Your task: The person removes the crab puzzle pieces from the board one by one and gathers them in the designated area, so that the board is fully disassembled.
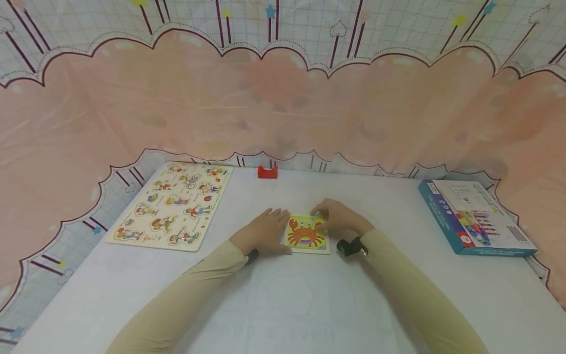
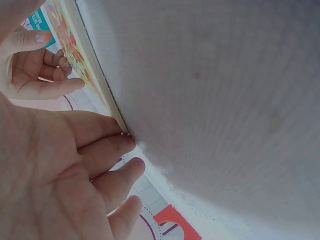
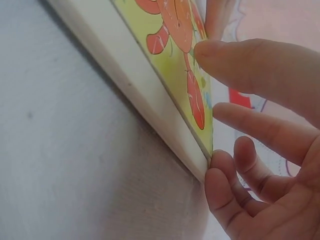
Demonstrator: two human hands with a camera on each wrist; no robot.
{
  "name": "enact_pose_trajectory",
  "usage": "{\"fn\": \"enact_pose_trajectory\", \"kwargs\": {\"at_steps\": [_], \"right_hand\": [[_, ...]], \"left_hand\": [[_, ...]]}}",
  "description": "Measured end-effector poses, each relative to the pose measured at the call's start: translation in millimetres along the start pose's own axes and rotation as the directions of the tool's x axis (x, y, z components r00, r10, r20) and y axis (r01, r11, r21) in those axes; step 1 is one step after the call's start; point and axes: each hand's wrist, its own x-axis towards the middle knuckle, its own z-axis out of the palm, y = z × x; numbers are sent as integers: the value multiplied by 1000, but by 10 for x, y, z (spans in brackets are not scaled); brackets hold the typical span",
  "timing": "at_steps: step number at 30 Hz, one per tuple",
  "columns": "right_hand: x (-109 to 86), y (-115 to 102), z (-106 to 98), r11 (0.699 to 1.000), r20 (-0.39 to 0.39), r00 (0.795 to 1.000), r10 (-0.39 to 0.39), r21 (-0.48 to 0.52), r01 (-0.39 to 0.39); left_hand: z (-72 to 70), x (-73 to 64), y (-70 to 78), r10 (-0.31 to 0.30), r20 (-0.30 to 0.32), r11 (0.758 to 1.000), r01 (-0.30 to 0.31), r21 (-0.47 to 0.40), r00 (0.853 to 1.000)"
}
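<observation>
A small square crab puzzle (image 1: 306,235) lies flat on the white tablecloth in the middle of the table. My left hand (image 1: 266,228) lies beside its left edge, and its straight fingertips (image 2: 126,142) touch the board's corner (image 2: 95,75). My right hand (image 1: 334,216) arches over the far right corner. In the right wrist view one finger (image 3: 235,62) presses on the crab picture (image 3: 172,60), while the other fingers (image 3: 222,187) curl against the board's corner edge. The left wrist view shows the right hand (image 2: 37,75) with its thumb against the board's side.
A large wooden peg puzzle with several figures (image 1: 172,206) lies at the left of the table. A small red block (image 1: 267,171) stands at the far edge. A blue and white box (image 1: 475,216) lies at the right. Pink patterned fabric surrounds the table.
</observation>
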Motion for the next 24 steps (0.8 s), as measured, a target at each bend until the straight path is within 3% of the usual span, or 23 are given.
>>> {"fn": "enact_pose_trajectory", "kwargs": {"at_steps": [24], "right_hand": [[48, -19, 2, 1000, 20, 1000, 23, -1, -23]], "left_hand": [[1, -1, 1, -13, 5, 1000, 13, -24, 1000]]}}
